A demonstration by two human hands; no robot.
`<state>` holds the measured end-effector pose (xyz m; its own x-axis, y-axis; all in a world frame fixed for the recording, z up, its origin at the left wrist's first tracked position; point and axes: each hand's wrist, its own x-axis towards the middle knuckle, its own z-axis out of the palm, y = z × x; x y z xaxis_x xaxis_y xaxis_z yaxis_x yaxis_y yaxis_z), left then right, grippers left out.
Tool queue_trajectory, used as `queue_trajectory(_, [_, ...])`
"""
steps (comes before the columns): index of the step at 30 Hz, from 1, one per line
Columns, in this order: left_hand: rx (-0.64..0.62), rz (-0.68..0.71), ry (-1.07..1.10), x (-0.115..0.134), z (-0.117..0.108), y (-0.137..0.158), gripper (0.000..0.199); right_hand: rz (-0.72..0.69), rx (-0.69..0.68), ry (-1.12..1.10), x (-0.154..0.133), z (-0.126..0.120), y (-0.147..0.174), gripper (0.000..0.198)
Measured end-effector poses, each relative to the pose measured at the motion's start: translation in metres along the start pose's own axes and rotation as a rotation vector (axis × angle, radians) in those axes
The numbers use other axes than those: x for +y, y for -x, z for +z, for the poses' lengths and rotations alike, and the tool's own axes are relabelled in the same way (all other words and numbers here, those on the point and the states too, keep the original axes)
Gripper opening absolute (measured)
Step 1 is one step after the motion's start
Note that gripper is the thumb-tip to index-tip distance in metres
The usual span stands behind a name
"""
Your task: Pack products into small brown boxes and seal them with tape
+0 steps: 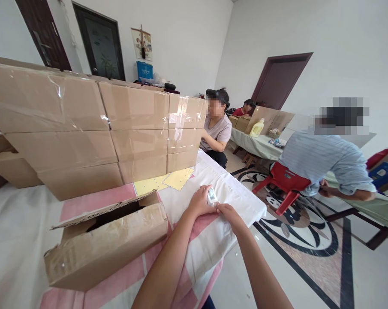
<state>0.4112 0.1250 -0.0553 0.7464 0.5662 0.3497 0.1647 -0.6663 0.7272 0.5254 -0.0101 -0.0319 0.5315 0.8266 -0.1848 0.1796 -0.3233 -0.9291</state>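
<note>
Your left hand holds a small white, rounded, seemingly plastic object over the cloth-covered worktop; your right hand meets its lower end, grip unclear; probably light, stiff, best held by its sides

A bench draped in white cloth with pink and yellow patches carries a wall of taped cardboard boxes stacked three high; nearer, an open, worn carton rests on the cloth.
</note>
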Motion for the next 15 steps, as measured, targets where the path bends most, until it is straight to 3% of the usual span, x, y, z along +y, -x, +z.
queue_trajectory(15, [-0.008, -0.017, 0.001, 0.0014, -0.0015, -0.0006, 0.106, 0.037, 0.028, -0.026, -0.0044, 0.0023, 0.0041, 0.045])
